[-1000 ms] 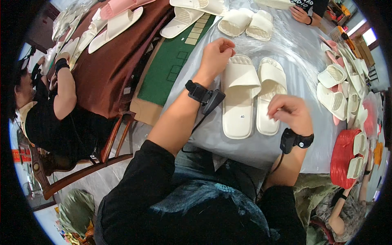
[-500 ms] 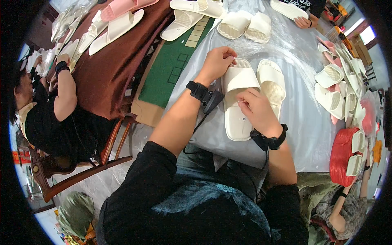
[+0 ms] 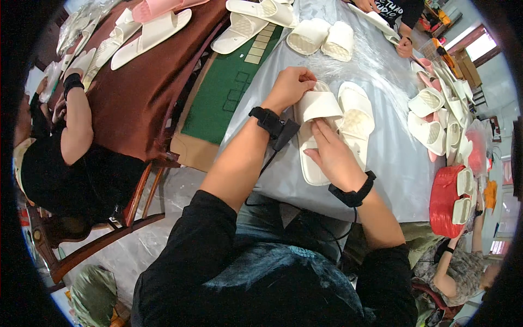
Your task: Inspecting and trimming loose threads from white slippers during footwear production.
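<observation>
A pair of white slippers lies in front of me on a plastic-covered table. Its left slipper (image 3: pixel 314 173) has its toe end pointing away from me. My left hand (image 3: pixel 291 87) is closed at that toe end, thumb and fingers pinched on the rim, though the fingertips are partly hidden. Stretched fingers of my right hand (image 3: pixel 336 158) reach into the opening under the strap from the heel side, palm over the sole. Beside it, the right slipper (image 3: pixel 357 106) rests on the sheet, partly behind my right hand.
Another white pair (image 3: pixel 338 41) stands farther back. White slippers (image 3: pixel 239 27) lie over the green board (image 3: pixel 210 111). A brown cloth (image 3: pixel 131 109) at left carries white and pink slippers. More slippers (image 3: pixel 427 131) and a red bundle (image 3: pixel 447 201) are at right. Other people work nearby.
My right hand has unfolded from a pinch above the sole and moved forward, fingers now under the strap. My left hand stays at the toe end. The view has shifted slightly.
</observation>
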`<control>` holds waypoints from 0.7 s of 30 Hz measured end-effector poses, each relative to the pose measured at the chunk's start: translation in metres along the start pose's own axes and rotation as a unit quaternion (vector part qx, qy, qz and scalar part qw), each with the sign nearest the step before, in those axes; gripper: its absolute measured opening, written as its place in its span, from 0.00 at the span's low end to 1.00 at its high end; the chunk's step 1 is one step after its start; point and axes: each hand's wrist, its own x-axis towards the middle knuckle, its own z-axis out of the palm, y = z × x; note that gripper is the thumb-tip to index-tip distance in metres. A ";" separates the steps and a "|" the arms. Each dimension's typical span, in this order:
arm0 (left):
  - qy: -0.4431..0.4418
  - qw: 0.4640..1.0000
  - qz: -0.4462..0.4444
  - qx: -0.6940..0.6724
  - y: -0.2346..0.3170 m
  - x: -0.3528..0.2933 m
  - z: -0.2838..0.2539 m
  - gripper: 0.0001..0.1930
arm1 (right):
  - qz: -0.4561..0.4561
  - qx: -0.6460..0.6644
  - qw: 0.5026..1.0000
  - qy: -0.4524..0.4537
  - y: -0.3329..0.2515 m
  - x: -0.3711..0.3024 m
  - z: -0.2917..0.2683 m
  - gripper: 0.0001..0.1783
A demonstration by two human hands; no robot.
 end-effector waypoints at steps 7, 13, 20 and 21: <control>0.014 1.000 0.003 -0.015 -0.006 0.001 0.001 0.08 | 0.135 0.162 0.977 0.005 -0.016 -0.005 -0.038 0.06; 0.018 0.999 0.038 0.009 -0.012 0.004 0.000 0.09 | 0.243 0.168 0.955 -0.018 0.002 -0.008 -0.037 0.07; 0.028 0.999 0.032 0.034 -0.014 0.005 0.002 0.08 | 0.301 0.551 0.778 0.017 0.036 0.009 -0.010 0.12; 0.027 0.998 0.034 0.035 -0.011 0.004 0.002 0.08 | 0.316 0.605 0.731 0.014 0.027 0.014 -0.015 0.12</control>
